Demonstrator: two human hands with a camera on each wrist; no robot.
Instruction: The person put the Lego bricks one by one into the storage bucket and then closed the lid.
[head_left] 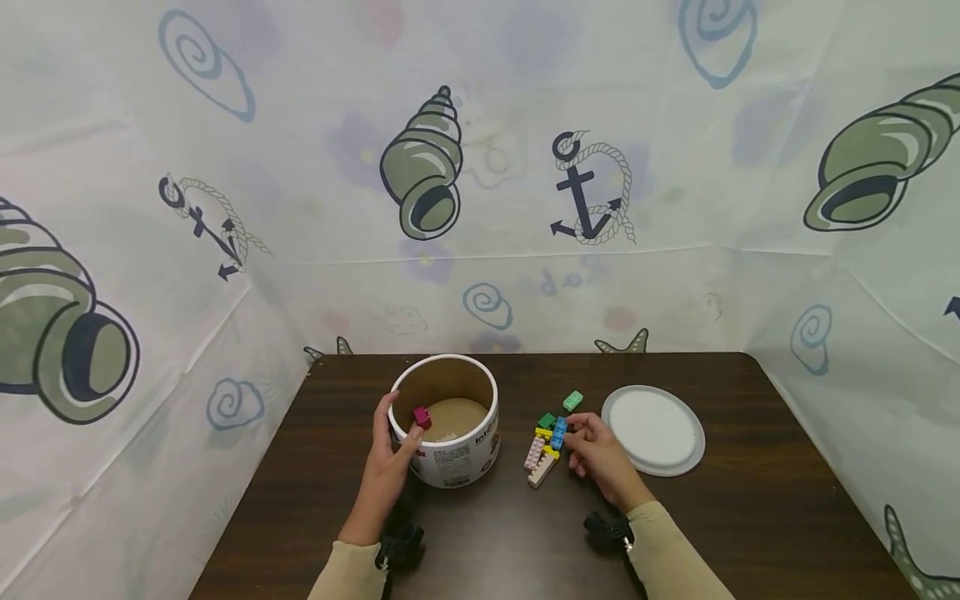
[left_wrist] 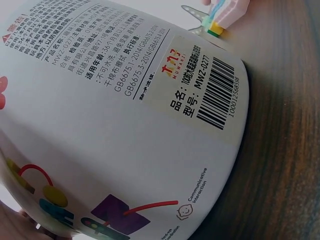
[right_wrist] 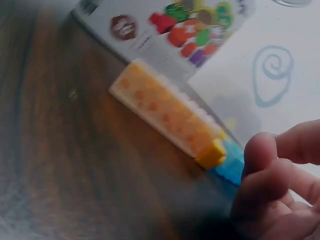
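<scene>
Our left hand (head_left: 384, 469) grips the tub (head_left: 454, 467) on the table (head_left: 720, 517), likely for steadiness — our right hand (head_left: 600, 460), fingertips (right_wrist: 260, 150) nearly together, seems to pinch the blue brick (head_left: 558, 433) beside other bricks (head_left: 534, 454), though the wrist view blurs.

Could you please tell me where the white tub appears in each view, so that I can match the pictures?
Head: the white tub is just left of centre, in the lower half.
Left wrist: the tub fills most of the picture.
Right wrist: part of the tub shows along the top edge.
Shared landmark: the toy bricks, seen in all three views.
</scene>
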